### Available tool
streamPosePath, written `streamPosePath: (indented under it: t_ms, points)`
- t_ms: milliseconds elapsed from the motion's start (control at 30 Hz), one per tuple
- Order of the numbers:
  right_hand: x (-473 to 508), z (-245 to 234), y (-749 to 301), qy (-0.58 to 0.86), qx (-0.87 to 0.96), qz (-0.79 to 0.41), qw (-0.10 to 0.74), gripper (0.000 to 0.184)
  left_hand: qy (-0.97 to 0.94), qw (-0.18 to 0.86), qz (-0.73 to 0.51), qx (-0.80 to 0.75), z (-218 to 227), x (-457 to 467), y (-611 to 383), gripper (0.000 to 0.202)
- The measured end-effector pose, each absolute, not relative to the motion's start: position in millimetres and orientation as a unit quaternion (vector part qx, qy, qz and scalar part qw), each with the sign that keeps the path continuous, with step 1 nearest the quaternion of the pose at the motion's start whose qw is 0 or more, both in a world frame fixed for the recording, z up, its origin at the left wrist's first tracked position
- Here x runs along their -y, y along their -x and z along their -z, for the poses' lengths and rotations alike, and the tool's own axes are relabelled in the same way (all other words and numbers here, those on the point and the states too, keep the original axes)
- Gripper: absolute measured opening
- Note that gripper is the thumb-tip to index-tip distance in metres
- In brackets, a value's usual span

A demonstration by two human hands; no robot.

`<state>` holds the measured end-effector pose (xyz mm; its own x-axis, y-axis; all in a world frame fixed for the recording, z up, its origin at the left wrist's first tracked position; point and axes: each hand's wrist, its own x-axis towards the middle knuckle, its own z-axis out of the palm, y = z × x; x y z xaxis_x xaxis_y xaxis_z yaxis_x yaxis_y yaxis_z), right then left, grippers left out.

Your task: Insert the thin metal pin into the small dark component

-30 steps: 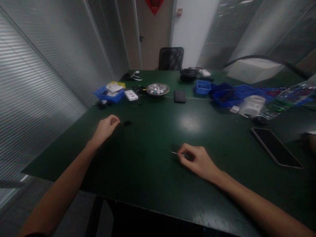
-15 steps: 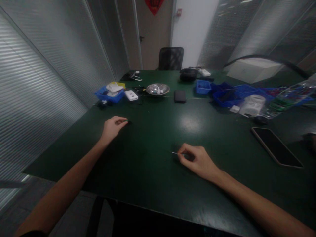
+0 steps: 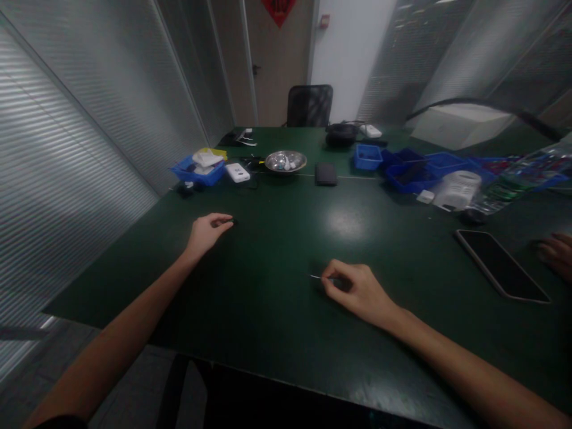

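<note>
My left hand [image 3: 208, 230] rests on the dark green table [image 3: 277, 322], fingers pinched on a small black object [image 3: 231, 222] at its fingertips. My right hand [image 3: 357, 292] lies nearer the table's middle, fingers closed round a thin metal tool whose tip [image 3: 315, 276] pokes out to the left. I cannot make out what the small black object is.
A phone [image 3: 499, 266] lies face up at the right, and another person's hand [image 3: 556, 252] shows at the right edge. At the back stand blue bins [image 3: 199, 168], a white device [image 3: 237, 173], a metal bowl [image 3: 285, 161], a black wallet [image 3: 325, 174], more blue trays [image 3: 409, 170] and a chair [image 3: 309, 105].
My left hand has moved right and closed its fingertips on the small black object. Another person's hand has come in at the right edge. My right hand has stayed still.
</note>
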<state>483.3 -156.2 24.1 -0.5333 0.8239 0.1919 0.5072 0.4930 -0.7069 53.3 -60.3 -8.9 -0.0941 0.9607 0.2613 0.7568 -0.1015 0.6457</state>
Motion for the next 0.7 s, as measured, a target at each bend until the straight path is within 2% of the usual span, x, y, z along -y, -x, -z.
streamPosePath:
  t_ms: [433, 700]
  points:
    - [156.6, -22.8, -483.8, 0.402, 0.825, -0.295, 0.267, 0.013, -0.621, 0.203, -0.349, -0.671, 7.9, 54.8, -53.7, 0.042]
    - [155.7, -22.1, -485.5, 0.404, 0.823, -0.293, 0.27, 0.013, -0.666, 0.15, -0.326, -0.654, 4.2, 63.3, -59.7, 0.039]
